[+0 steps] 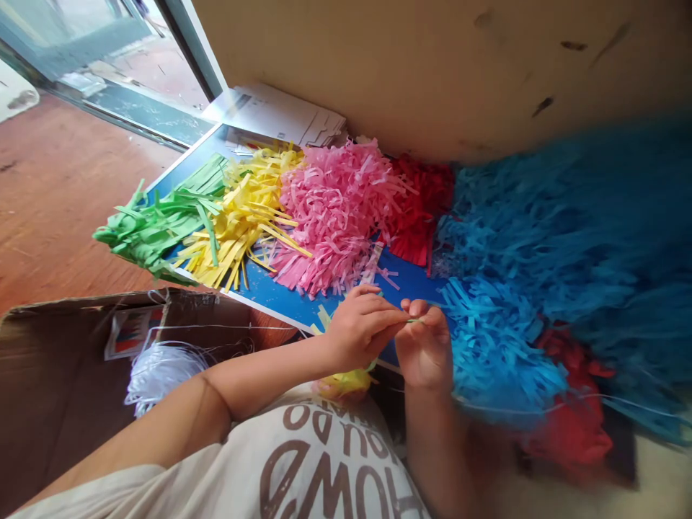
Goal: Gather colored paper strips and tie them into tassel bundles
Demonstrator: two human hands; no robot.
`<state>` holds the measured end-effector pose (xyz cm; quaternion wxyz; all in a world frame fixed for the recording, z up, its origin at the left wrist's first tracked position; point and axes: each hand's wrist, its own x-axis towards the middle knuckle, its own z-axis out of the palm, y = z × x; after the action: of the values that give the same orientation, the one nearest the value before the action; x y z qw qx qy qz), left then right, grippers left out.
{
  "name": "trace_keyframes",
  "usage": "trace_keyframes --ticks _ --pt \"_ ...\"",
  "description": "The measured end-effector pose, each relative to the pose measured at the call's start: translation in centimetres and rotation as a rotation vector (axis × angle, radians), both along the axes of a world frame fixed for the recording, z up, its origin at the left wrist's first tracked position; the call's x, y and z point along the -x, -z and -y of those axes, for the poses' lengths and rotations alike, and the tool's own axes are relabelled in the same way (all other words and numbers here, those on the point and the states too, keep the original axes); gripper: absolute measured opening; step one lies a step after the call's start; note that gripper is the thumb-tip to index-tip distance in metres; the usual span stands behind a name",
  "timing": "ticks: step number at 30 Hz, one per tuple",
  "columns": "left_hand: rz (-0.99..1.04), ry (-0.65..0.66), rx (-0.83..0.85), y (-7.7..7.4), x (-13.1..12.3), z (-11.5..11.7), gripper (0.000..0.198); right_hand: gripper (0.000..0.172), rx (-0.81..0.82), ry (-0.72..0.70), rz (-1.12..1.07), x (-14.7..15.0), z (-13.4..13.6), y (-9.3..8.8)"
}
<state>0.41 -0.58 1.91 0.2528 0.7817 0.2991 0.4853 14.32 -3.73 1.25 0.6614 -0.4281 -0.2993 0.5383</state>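
My left hand (361, 328) and my right hand (424, 347) meet at the fingertips, both pinching a thin green paper strip (415, 320). Just beyond them lies a blue board (281, 295) bearing piles of fringed paper: green (162, 223), yellow (243, 216), pink (335, 216) and red (419, 209). Right of my right hand is a light blue fringed bundle (491, 346), with a larger blue mass (551, 231) behind it. A yellow paper bundle (343, 384) rests below my left wrist, partly hidden by my arm.
A cardboard box (54, 389) at lower left holds a white string coil (162, 371). A red fringed bundle (573, 422) lies at lower right. Stacked papers (275, 112) sit against a stained wall (432, 72). A wooden floor (65, 194) and glass door (113, 65) are at upper left.
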Motion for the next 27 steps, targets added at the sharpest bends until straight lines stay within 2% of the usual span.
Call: trace_keyframes --ticks 2,3,4,5,6,8,9,11,14,17,19,21,25,27 --pt "0.010 0.040 0.139 0.0 0.4 -0.3 0.016 0.031 -0.003 0.041 0.142 -1.8 -0.8 0.9" --pt "0.035 0.077 0.269 0.0 0.7 -0.6 0.019 0.027 0.024 0.087 0.259 -3.2 -1.5 1.5" --pt "0.076 0.125 0.428 -0.1 0.9 -0.9 0.022 0.027 0.063 0.123 0.406 -5.0 -2.3 2.2" --pt "0.125 0.174 0.598 -0.1 1.2 -1.3 0.026 0.029 0.122 0.219 0.609 -6.9 -3.2 3.0" --pt "0.174 0.216 0.758 -0.2 1.4 -1.6 0.030 0.031 0.176 0.251 0.858 -8.9 -4.2 3.9" --pt "0.252 0.262 0.968 -0.2 1.5 -2.2 0.039 0.033 0.181 0.186 1.313 -12.2 -6.1 5.6" --pt "0.272 0.255 1.010 -0.2 1.4 -2.4 0.044 0.033 0.168 0.145 1.451 -13.3 -6.9 6.3" --pt "0.259 0.234 1.025 -0.2 1.1 -2.6 0.048 0.031 0.135 0.095 1.573 -14.3 -8.0 7.2" --pt "0.224 0.227 0.981 -0.4 0.8 -2.5 0.051 0.027 0.118 0.078 1.585 -13.3 -8.0 6.4" --pt "0.227 0.212 0.948 -0.4 1.0 -2.3 0.053 0.022 0.065 0.044 1.457 -10.5 -5.8 3.7" --pt "0.208 0.217 0.891 -0.4 1.2 -2.1 0.052 0.018 0.018 -0.003 1.187 -8.0 -3.7 1.8" --pt "0.181 0.215 0.763 -0.4 1.3 -1.9 0.046 0.014 -0.016 -0.002 0.877 -5.4 -1.5 0.7" --pt "0.141 0.152 0.513 -0.6 1.2 -1.2 0.031 0.010 0.032 0.061 0.390 -1.6 1.0 0.8" --pt "0.113 0.124 0.443 -0.7 1.2 -0.9 0.025 0.018 0.085 0.099 0.256 -0.7 1.5 1.3"
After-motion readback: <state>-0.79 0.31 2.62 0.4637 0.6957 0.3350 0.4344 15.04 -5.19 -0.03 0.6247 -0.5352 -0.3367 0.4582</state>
